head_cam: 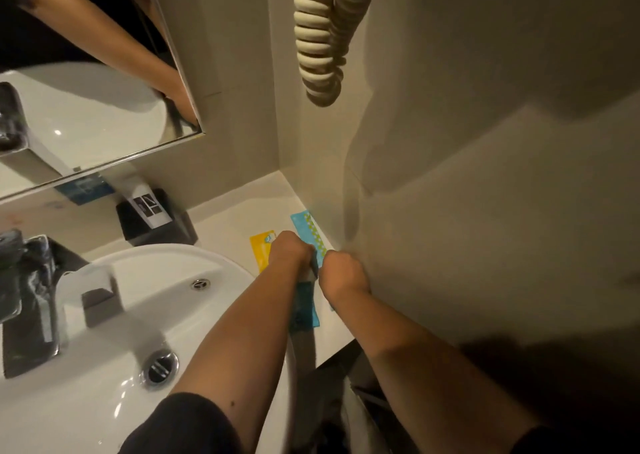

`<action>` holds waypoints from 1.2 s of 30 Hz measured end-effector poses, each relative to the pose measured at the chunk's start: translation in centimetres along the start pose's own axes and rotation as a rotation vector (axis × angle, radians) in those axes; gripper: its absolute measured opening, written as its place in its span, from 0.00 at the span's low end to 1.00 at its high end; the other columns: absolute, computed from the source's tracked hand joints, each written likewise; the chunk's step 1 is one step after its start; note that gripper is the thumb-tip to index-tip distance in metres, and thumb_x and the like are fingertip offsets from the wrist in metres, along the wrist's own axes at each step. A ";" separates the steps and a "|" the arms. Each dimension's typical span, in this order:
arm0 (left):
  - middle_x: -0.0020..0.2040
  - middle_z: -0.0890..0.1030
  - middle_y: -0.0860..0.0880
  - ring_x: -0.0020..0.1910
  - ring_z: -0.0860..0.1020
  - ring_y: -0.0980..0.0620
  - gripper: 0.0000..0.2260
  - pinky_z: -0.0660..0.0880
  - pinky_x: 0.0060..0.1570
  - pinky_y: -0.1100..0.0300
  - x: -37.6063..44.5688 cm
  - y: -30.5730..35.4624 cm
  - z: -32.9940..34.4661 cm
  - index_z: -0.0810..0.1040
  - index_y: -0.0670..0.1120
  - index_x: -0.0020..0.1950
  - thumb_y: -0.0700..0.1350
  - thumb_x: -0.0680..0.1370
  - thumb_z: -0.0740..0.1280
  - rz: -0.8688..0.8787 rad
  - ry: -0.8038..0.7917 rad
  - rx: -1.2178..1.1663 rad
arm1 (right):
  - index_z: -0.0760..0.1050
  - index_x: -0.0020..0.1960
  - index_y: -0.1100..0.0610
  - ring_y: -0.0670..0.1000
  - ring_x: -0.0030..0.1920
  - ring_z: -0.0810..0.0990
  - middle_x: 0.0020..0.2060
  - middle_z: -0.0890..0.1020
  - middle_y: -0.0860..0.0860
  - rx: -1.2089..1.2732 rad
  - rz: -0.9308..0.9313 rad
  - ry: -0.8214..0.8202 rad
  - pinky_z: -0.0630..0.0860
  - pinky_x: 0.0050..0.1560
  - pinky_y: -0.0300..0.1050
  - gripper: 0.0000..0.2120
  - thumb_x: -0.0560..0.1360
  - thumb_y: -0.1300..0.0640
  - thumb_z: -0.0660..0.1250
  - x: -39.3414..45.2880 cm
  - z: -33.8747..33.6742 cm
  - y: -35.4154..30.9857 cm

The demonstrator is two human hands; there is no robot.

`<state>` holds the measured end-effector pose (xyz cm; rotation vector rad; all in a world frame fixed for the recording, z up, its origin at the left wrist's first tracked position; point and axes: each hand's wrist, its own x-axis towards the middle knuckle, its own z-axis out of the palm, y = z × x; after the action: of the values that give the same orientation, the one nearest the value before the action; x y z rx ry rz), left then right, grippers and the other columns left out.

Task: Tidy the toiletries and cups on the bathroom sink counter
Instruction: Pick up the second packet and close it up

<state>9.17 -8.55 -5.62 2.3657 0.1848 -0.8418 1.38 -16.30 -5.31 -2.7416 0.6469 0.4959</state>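
Note:
Both my hands are down on the white counter [228,221] in the corner to the right of the sink. My left hand [290,249] is curled over a yellow packet [260,245] and the near end of a blue packet. My right hand [341,270] is curled beside it, against the wall, on a blue patterned packet [308,226] that lies along the wall. A second blue packet [306,309] shows below my left hand. My fingers are hidden under the backs of the hands, so what each one grips is unclear.
A white basin [149,280] with a chrome tap [31,280] and drain [159,367] fills the left. A black holder with a white sachet [152,218] stands at the back of the counter. A mirror [86,114] hangs above, and a coiled cord [320,37] hangs on the wall.

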 end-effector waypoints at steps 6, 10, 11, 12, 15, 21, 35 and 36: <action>0.45 0.82 0.37 0.46 0.80 0.40 0.08 0.76 0.44 0.52 0.9 -1.4 0.7 0.80 0.35 0.44 0.41 0.74 0.70 0.035 -0.006 -0.136 | 0.79 0.54 0.62 0.62 0.51 0.81 0.51 0.82 0.60 0.259 0.100 -0.044 0.76 0.44 0.47 0.10 0.75 0.57 0.69 1.4 0.7 0.1; 0.30 0.72 0.44 0.32 0.70 0.47 0.17 0.69 0.37 0.55 0.3 -2.3 -0.2 0.68 0.45 0.27 0.38 0.74 0.69 0.084 0.040 -0.261 | 0.81 0.48 0.63 0.61 0.46 0.83 0.45 0.84 0.60 0.498 0.113 -0.093 0.81 0.47 0.51 0.12 0.73 0.54 0.72 1.5 0.5 -0.2; 0.30 0.71 0.44 0.32 0.69 0.47 0.18 0.68 0.36 0.54 0.2 -2.3 -0.6 0.67 0.46 0.26 0.38 0.73 0.69 0.107 0.056 -0.291 | 0.80 0.46 0.63 0.60 0.45 0.83 0.44 0.84 0.59 0.535 0.107 -0.097 0.81 0.47 0.50 0.11 0.73 0.55 0.72 1.3 0.1 -0.3; 0.31 0.72 0.43 0.33 0.70 0.47 0.17 0.68 0.36 0.54 -0.3 -2.2 -1.2 0.68 0.46 0.27 0.39 0.73 0.69 0.126 0.060 -0.311 | 0.80 0.43 0.62 0.59 0.43 0.82 0.42 0.83 0.59 0.578 0.099 -0.095 0.80 0.45 0.49 0.09 0.72 0.56 0.72 1.0 -0.6 -0.6; 0.33 0.79 0.39 0.34 0.76 0.39 0.14 0.74 0.36 0.50 -1.3 -1.7 -3.3 0.74 0.46 0.27 0.41 0.73 0.70 0.178 0.079 -0.386 | 0.73 0.31 0.55 0.53 0.36 0.76 0.32 0.79 0.54 0.694 0.075 -0.088 0.74 0.39 0.45 0.13 0.71 0.58 0.72 0.3 -3.1 -1.1; 0.33 0.76 0.47 0.33 0.74 0.52 0.10 0.67 0.25 0.68 -5.7 -0.1 -8.6 0.76 0.44 0.35 0.35 0.75 0.68 0.322 0.099 -0.537 | 0.76 0.35 0.55 0.45 0.27 0.67 0.26 0.73 0.48 0.918 -0.030 -0.035 0.66 0.28 0.38 0.09 0.72 0.62 0.72 -1.5 -8.2 -2.9; 0.41 0.83 0.48 0.41 0.79 0.50 0.01 0.78 0.46 0.53 -12.1 -5.0 -19.7 0.81 0.47 0.44 0.42 0.75 0.70 0.417 0.380 -0.505 | 0.76 0.33 0.54 0.49 0.30 0.72 0.30 0.78 0.52 0.831 -0.369 -0.023 0.69 0.33 0.43 0.11 0.72 0.64 0.70 -5.7 -12.7 -13.8; 0.41 0.83 0.49 0.39 0.79 0.51 0.01 0.77 0.47 0.52 -12.1 -5.5 -20.3 0.81 0.48 0.44 0.43 0.75 0.70 0.408 0.416 -0.474 | 0.76 0.33 0.54 0.50 0.31 0.73 0.30 0.78 0.52 0.804 -0.394 -0.012 0.70 0.35 0.43 0.11 0.72 0.63 0.70 -5.7 -12.6 -14.8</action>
<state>8.52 8.78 11.38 1.9942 0.0541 -0.0882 6.85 -5.75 11.05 -2.0123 0.2081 0.1112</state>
